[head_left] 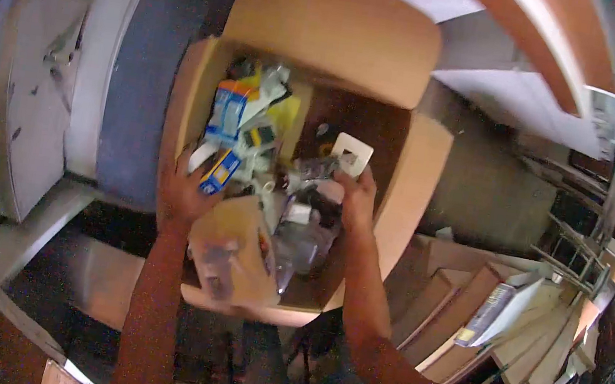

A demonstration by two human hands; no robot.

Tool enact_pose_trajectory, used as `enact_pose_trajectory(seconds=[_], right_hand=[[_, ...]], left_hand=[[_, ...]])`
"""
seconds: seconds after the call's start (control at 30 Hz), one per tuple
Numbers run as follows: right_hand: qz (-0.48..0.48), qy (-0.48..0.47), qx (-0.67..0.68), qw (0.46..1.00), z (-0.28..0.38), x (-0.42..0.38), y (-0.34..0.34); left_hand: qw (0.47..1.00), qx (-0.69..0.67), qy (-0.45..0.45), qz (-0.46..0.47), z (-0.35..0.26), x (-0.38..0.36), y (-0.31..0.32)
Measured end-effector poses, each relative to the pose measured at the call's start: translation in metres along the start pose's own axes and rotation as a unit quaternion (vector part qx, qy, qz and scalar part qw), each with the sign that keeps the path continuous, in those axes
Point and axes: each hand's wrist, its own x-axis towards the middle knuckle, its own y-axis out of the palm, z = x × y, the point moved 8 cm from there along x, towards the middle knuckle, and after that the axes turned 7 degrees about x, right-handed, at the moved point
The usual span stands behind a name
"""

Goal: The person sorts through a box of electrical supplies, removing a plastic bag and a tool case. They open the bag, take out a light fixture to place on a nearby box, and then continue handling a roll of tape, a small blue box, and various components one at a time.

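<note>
A large open cardboard box stands in front of me with mixed packaged items inside. My left hand is at its left side, fingers curled around a small blue and yellow box; a white piece shows by the fingertips. In my right hand is a white square plate with a square opening, pinched at its lower edge. Left of the plate lies clear plastic packaging. A blue and orange packet rests among the items at the upper left. Nearest me leans a smaller brown carton.
Flattened cartons and shelf-like compartments stand to the lower right. A metal frame is behind them. On the left are a blue-grey panel and a pale cabinet. An orange-brown edge overhangs the upper right.
</note>
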Motion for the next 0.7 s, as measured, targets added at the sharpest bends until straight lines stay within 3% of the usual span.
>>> enact_pose_trajectory(seconds=[0.03, 0.07, 0.17, 0.27, 0.33, 0.4, 0.43, 0.5, 0.53, 0.57, 0.6, 0.67, 0.7], right_hand=[[0.011, -0.055, -0.026, 0.998, 0.009, 0.01, -0.005], [0.008, -0.017, -0.021, 1.0, 0.042, -0.002, 0.01], [0.053, -0.051, -0.076, 0.994, 0.108, -0.018, 0.029], [0.104, -0.075, -0.089, 0.988, 0.208, -0.048, 0.052], [0.034, -0.189, -0.109, 0.975, 0.301, -0.077, 0.062], [0.019, -0.262, -0.057, 0.963, 0.369, -0.084, 0.061], [-0.029, -0.396, -0.294, 0.869, 0.405, -0.091, 0.058], [-0.045, -0.463, -0.34, 0.817, 0.441, -0.085, 0.056], [-0.008, -0.41, -0.154, 0.899, 0.444, -0.07, 0.048], [0.004, -0.372, -0.066, 0.926, 0.445, -0.06, 0.044], [0.009, -0.37, -0.065, 0.927, 0.445, -0.046, 0.046], [0.007, -0.366, -0.017, 0.93, 0.433, -0.026, 0.045], [0.0, -0.356, 0.031, 0.934, 0.428, -0.021, 0.047]], left_hand=[[0.999, 0.041, -0.009, 0.017, -0.005, 0.004, -0.006], [0.999, 0.035, -0.005, 0.002, -0.011, 0.007, -0.015], [0.998, -0.035, -0.04, 0.036, -0.008, 0.01, -0.017], [0.998, 0.053, -0.008, 0.019, -0.013, 0.01, -0.018], [1.0, 0.008, -0.009, 0.022, -0.027, 0.012, -0.045], [0.999, 0.029, 0.0, 0.021, -0.02, 0.008, -0.025], [0.999, 0.025, -0.011, 0.025, -0.022, 0.009, -0.029], [0.999, 0.017, -0.016, 0.034, -0.031, 0.011, -0.045], [0.996, 0.014, -0.04, 0.079, -0.033, 0.01, -0.054], [0.993, 0.014, -0.057, 0.099, -0.03, 0.009, -0.054], [0.99, 0.014, -0.073, 0.12, -0.027, 0.007, -0.055], [0.993, 0.112, -0.009, 0.02, -0.03, 0.004, -0.058], [0.993, 0.116, -0.003, 0.023, -0.022, 0.004, -0.038]])
